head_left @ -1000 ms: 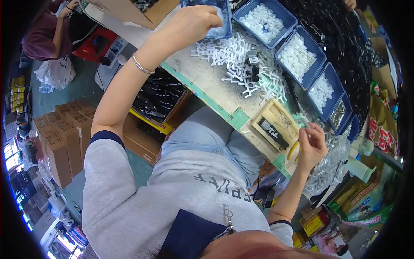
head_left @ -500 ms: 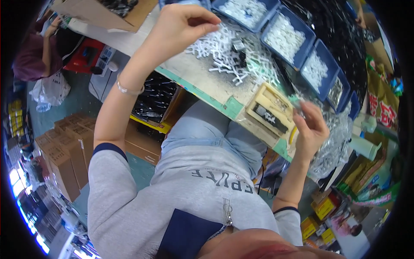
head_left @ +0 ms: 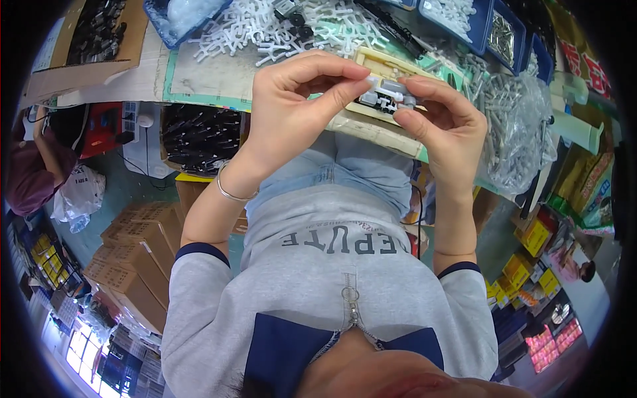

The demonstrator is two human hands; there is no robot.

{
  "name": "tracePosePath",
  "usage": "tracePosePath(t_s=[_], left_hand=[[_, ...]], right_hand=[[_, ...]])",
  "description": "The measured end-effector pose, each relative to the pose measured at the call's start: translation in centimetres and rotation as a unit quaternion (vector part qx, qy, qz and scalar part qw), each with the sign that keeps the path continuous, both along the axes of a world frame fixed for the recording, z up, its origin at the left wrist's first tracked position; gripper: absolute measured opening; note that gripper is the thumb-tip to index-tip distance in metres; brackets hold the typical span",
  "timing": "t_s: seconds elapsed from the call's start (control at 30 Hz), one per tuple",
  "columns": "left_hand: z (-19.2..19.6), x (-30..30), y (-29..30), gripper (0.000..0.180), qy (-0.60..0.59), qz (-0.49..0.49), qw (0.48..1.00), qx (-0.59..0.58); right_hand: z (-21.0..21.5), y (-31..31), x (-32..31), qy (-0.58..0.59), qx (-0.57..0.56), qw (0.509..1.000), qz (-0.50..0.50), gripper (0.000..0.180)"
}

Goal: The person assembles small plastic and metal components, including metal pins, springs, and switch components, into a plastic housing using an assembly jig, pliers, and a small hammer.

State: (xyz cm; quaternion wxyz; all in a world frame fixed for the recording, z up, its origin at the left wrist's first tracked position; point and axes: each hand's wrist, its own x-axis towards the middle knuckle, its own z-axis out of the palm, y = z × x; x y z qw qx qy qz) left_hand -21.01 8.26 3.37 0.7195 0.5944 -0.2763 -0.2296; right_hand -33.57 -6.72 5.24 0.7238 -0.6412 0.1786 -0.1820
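Observation:
My left hand (head_left: 302, 96) is closed in a pinch on a small white plastic part (head_left: 375, 83). Facing it, my right hand (head_left: 448, 123) grips a small grey cylindrical part (head_left: 395, 87) between thumb and fingers. The two parts are close together, and I cannot tell whether they touch. Both hands hover over a cream-coloured fixture (head_left: 363, 122) at the table's near edge. A black insert with small white pieces (head_left: 379, 103) lies in the fixture, partly hidden by my fingers. Behind it spreads a pile of white branched plastic pieces (head_left: 232, 33).
Blue bins (head_left: 479, 41) of small white and metal parts line the far side. A clear plastic bag of grey parts (head_left: 514, 126) lies at the right. Cardboard boxes of black parts (head_left: 202, 136) stand at the left. A person in a dark red top (head_left: 40, 162) is far left.
My left hand has come down from the pile of white pieces to the fixture. My right hand has moved in to meet it, and the view has shifted.

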Motion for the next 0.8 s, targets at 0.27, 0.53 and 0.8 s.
tracePosePath(t_s=[0.27, 0.53, 0.8], left_hand=[[-0.4, -0.3, -0.2, 0.012, -0.079, 0.027, 0.996, 0.005], [-0.6, -1.2, -0.3, 0.017, -0.150, -0.018, 0.988, 0.033], [-4.4, -3.4, -1.5, 0.026, -0.469, 0.008, 0.877, 0.109]], right_hand=[[-0.5, -1.1, -1.3, -0.035, 0.000, 0.999, 0.006, 0.034], [-1.0, -0.7, -2.3, -0.004, -0.136, 0.991, 0.007, 0.030], [-3.2, -3.3, -6.3, 0.084, -0.366, 0.925, -0.063, 0.026]])
